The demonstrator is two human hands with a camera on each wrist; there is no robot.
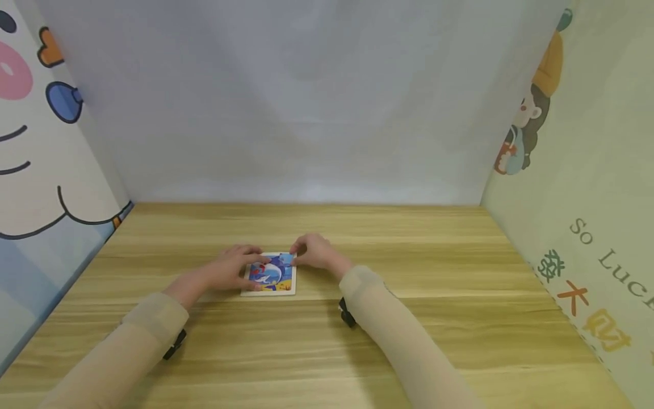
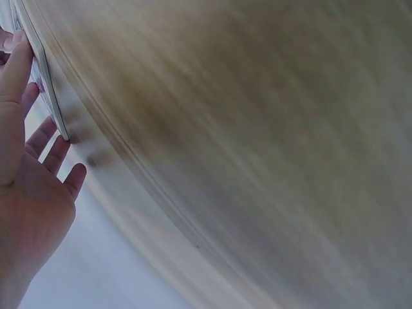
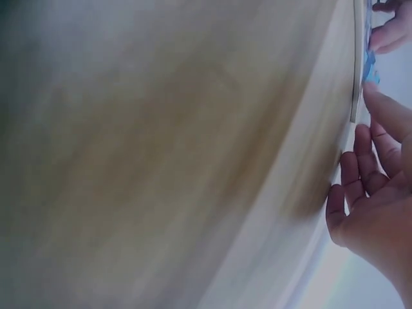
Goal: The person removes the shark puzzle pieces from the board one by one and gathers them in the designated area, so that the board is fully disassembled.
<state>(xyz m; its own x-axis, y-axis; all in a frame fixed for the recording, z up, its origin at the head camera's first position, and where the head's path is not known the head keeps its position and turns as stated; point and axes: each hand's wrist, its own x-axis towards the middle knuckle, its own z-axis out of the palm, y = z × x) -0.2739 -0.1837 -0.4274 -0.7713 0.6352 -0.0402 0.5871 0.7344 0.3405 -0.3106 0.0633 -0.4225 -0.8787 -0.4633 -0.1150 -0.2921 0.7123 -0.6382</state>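
A small square picture puzzle (image 1: 276,275) with a pale frame lies flat on the table, showing a dolphin in blue water. My left hand (image 1: 232,270) rests over its left side, thumb near the bottom edge and fingers spread toward the top. At the upper right corner, my right hand (image 1: 315,253) has its thumb and index finger bent around a blue puzzle piece (image 3: 371,68), which seems slightly raised in the right wrist view. The index fingertip is partly hidden there. In the left wrist view, the puzzle's edge (image 2: 51,90) appears beside the left fingers.
The wooden table (image 1: 409,324) spreads around both arms. A plain pale curtain (image 1: 306,113) hangs behind it. Printed cloth walls stand at the left (image 1: 46,170) and right (image 1: 587,170). Dark wrist straps (image 1: 347,312) show under the sleeves.
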